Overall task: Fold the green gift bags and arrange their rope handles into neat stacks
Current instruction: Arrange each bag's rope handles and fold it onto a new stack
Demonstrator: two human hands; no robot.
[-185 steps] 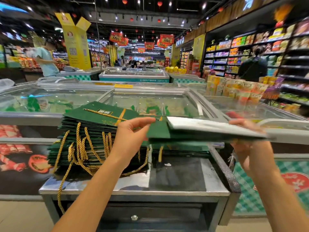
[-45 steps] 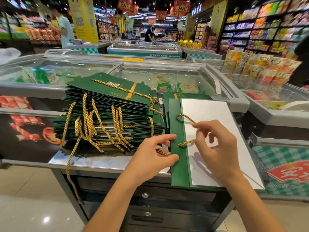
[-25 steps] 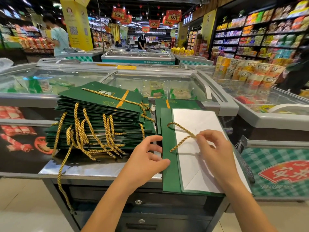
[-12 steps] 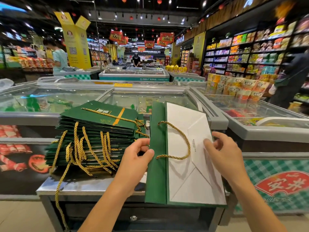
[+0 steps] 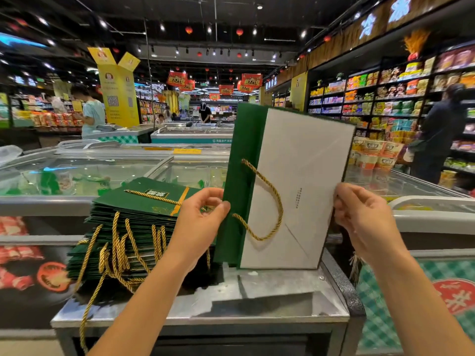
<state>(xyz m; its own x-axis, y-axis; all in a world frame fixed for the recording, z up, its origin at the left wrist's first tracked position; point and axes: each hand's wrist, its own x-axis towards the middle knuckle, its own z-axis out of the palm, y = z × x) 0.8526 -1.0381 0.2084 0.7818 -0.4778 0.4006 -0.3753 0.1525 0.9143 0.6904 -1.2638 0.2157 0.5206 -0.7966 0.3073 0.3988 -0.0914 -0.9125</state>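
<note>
Item in hand: folded bag point(image 5: 295, 188), flat, stood upright at centre frame, white panel facing the camera, green strip down its left side.
Support: lower edge at the bench point(image 5: 257, 304) surface; touching or just clear of it, impossible to tell.
Long axis: near vertical, top leaning slightly toward the upper right of the frame.
Left grip: left hand point(image 5: 200, 222) closed on the green left edge at about mid-height, thumb in front, fingers behind.
Right grip: right hand point(image 5: 365, 222) closed on the right edge at a similar height, fingers curled round it.
Rope handle point(image 5: 267, 201): gold loop hanging loose across the front face, from the green strip onto the white panel; in neither grip.
Destination: stack point(image 5: 133, 227) of folded green bags, lower left of the frame, lying flat on the same bench, gold handles trailing off its near side and over the bench edge.
Deciding relation: stack to the left of the held bag, just beside and behind the left hand, well apart from the right hand; held bag upright against a flat-lying stack.
Judged step: squaring one folded bag before adding it to the stack.
Judged next move: tip flat and carry leftward, left hand leading, right hand bringing the far edge across.
Judged risk: loose loop swinging off the face during the tip and landing untidy.
Behind the bench: glass-topped freezer chest point(image 5: 102, 176).
</note>
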